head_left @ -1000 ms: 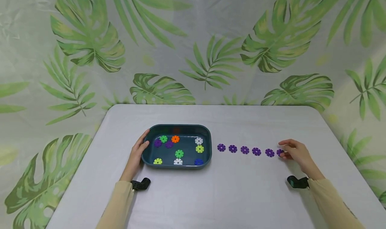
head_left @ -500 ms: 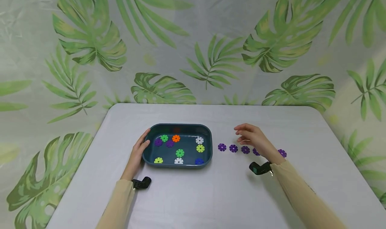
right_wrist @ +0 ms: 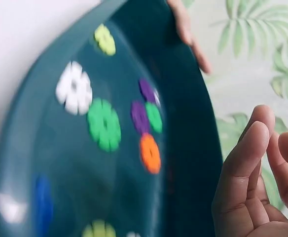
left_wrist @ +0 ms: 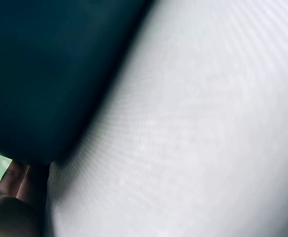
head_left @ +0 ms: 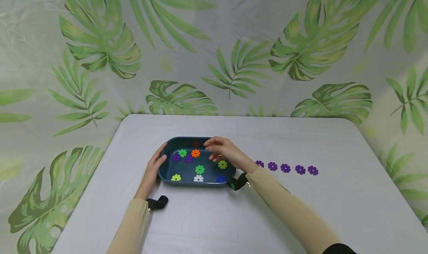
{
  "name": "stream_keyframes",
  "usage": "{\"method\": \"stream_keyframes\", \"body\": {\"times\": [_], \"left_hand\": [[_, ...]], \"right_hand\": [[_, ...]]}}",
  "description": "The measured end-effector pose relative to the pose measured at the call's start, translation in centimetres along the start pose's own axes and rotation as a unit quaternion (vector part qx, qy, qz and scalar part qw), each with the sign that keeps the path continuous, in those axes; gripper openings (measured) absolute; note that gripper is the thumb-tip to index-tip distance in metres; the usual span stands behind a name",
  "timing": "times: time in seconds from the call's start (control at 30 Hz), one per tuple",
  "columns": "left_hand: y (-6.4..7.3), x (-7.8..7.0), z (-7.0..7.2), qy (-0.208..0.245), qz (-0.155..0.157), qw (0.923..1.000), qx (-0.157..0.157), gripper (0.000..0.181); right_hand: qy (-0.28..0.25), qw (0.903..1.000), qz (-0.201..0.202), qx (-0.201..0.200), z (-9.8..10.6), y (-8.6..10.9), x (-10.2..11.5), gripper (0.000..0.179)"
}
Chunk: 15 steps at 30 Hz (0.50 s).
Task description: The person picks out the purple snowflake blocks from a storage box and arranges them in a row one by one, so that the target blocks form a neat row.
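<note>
A dark teal tray (head_left: pixel 183 170) holds several notched plastic discs in mixed colours. My left hand (head_left: pixel 150 172) grips the tray's left end, thumb at the rim and fingers along the outer wall. Over the tray's right part hovers my right hand (head_left: pixel 229 153), its fingers loosely bent with nothing between them. In the right wrist view, the orange disc (right_wrist: pixel 150 153) lies near two purple discs and a green one, with a white disc (right_wrist: pixel 75 88) farther left. The right hand hides the white disc at the tray's right side in the head view.
Several purple discs (head_left: pixel 285 168) lie in a row on the white table (head_left: pixel 207 217) right of the tray; the right forearm covers the row's left end. A leaf-patterned cloth (head_left: pixel 230 68) hangs behind the table.
My right hand has left the right end of the purple row, letting go of the last disc there, and travelled left over the tray. The left hand stays on the tray.
</note>
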<state>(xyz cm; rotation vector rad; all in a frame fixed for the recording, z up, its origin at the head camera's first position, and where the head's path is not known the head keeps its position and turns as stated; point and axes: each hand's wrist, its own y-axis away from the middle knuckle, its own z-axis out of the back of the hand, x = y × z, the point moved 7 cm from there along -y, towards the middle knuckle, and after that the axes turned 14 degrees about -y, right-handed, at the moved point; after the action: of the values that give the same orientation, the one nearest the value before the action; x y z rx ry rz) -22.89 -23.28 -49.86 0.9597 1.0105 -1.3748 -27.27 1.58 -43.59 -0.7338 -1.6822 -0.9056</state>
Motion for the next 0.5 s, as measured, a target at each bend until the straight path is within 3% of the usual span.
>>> {"method": "stream_keyframes", "body": {"times": [0.23,0.5], "left_hand": [[0.0,-0.1,0.1,0.000,0.007,1.0000,0.001,0.046],[0.7,-2.3,0.0,0.009,0.013,0.9998,0.014,0.049]], "right_hand": [[-0.011,0.9992,-0.028,0.027,-4.2,-2.6,-1.3,0.031],[-0.025,0.9940,-0.107,-0.001,-5.8,-4.5,-3.0,0.034]]}}
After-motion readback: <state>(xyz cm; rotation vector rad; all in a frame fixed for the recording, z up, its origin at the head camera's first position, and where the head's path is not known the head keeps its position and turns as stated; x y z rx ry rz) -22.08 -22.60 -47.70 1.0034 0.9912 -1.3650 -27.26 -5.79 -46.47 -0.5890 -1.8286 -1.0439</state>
